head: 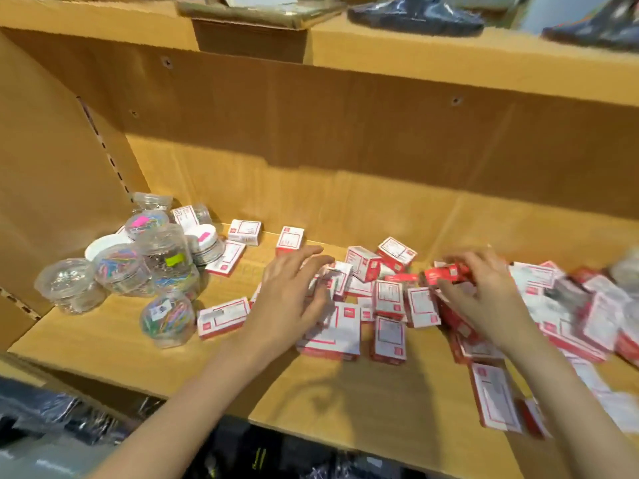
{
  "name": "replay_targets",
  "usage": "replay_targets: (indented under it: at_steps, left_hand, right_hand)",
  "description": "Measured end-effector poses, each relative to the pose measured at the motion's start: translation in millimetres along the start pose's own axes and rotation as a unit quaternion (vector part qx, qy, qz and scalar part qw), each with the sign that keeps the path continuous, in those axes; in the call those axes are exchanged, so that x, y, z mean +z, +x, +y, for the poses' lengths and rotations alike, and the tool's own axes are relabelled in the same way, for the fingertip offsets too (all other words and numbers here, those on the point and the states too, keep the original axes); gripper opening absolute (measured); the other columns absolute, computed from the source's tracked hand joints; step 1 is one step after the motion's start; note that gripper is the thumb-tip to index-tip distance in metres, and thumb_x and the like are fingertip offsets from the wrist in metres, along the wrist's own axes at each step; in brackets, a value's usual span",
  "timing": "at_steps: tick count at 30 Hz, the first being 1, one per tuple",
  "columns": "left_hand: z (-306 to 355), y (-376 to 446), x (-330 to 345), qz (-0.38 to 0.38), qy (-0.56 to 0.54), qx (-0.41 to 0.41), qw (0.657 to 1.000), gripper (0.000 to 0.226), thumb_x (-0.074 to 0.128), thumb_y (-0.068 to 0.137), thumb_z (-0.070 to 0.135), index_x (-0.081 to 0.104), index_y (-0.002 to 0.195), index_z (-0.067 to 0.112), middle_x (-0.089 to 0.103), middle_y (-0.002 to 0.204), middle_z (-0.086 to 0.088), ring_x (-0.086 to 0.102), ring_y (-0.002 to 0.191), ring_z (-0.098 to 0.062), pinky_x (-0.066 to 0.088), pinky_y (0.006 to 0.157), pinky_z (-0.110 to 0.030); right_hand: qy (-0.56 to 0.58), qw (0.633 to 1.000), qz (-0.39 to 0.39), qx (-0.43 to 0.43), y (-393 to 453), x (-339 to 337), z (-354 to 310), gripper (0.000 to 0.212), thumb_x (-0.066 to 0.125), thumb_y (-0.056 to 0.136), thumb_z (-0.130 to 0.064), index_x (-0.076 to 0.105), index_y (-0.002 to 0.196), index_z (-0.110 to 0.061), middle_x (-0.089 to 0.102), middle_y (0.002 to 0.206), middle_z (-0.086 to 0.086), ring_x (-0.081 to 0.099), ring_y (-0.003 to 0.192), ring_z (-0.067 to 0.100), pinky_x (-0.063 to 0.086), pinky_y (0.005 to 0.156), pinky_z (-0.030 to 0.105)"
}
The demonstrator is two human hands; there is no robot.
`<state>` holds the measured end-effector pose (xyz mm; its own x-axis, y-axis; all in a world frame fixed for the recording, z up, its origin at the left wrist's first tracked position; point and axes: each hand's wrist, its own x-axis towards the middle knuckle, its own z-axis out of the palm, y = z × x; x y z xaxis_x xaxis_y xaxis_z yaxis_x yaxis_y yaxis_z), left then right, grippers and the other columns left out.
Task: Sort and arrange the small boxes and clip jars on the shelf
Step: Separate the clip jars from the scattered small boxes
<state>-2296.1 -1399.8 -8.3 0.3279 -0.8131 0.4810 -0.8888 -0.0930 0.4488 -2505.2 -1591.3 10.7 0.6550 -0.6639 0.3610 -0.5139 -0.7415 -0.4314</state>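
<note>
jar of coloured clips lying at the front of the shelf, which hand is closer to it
Left. The left hand rests open on the boxes just right of the jar; the right hand is much farther right, gripping a red box.

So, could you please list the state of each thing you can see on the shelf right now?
Left hand: open, fingers spread over the boxes.
Right hand: gripping a red box, blurred.
Small red and white cardboard boxes: scattered, some upright, some flat.
Clear plastic clip jars: clustered at left, lids on.
Jar of coloured clips: tipped on its side.
</note>
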Motion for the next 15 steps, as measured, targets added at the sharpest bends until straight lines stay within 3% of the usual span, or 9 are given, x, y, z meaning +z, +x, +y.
replay_targets:
  at_steps: [3, 7, 9, 12, 15]
  left_hand:
    - [28, 13, 21, -0.017, -0.011, 0.014, 1.0, 0.039, 0.038, 0.086, 0.03, 0.057, 0.115, 0.013, 0.056, 0.122, -0.007, 0.048, 0.112, -0.022, 0.033, 0.094, -0.036]
    - [67, 26, 47, -0.031, -0.041, 0.031, 0.998, 0.042, 0.035, 0.086, 0.032, 0.051, 0.122, 0.016, 0.055, 0.123, -0.004, 0.042, 0.111, -0.014, 0.034, 0.096, -0.04]
    - [83, 33, 60, -0.041, -0.055, 0.03, 0.997, 0.046, 0.034, 0.085, 0.033, 0.05, 0.124, 0.015, 0.055, 0.124, -0.002, 0.041, 0.113, -0.011, 0.034, 0.1, -0.045]
    - [104, 40, 81, -0.059, -0.062, 0.052, 0.995, 0.046, 0.036, 0.086, 0.034, 0.053, 0.126, 0.02, 0.055, 0.125, 0.003, 0.041, 0.116, -0.01, 0.032, 0.101, -0.044]
    - [120, 39, 97, -0.093, -0.036, 0.074, 0.992, 0.041, 0.034, 0.088, 0.037, 0.06, 0.118, 0.025, 0.057, 0.123, 0.008, 0.044, 0.116, -0.011, 0.023, 0.1, -0.035]
  right_hand:
    - [-0.008, 1.0, 0.014, 0.005, -16, -21, 31, 0.044, 0.056, 0.074, -0.04, 0.061, 0.106, -0.01, 0.058, 0.106, 0.015, 0.051, 0.102, 0.035, 0.033, 0.09, 0.031]
    - [-0.052, 0.995, 0.055, 0.068, -39, -56, 77, 0.039, 0.06, 0.076, -0.029, 0.061, 0.103, 0.0, 0.057, 0.102, 0.023, 0.052, 0.097, 0.043, 0.04, 0.085, 0.048]
    - [-0.063, 0.993, 0.056, 0.077, -43, -70, 97, 0.042, 0.055, 0.079, -0.029, 0.059, 0.105, 0.003, 0.059, 0.101, 0.024, 0.055, 0.096, 0.041, 0.038, 0.082, 0.039]
    - [0.043, 0.996, -0.029, 0.071, -42, -71, 100, 0.048, 0.067, 0.081, -0.008, 0.048, 0.125, -0.003, 0.052, 0.12, 0.013, 0.05, 0.11, 0.027, 0.033, 0.086, 0.021]
    - [0.098, 0.991, -0.069, 0.052, -33, -56, 100, 0.058, 0.069, 0.079, -0.008, 0.043, 0.131, -0.009, 0.048, 0.127, 0.005, 0.046, 0.117, 0.021, 0.033, 0.092, 0.023]
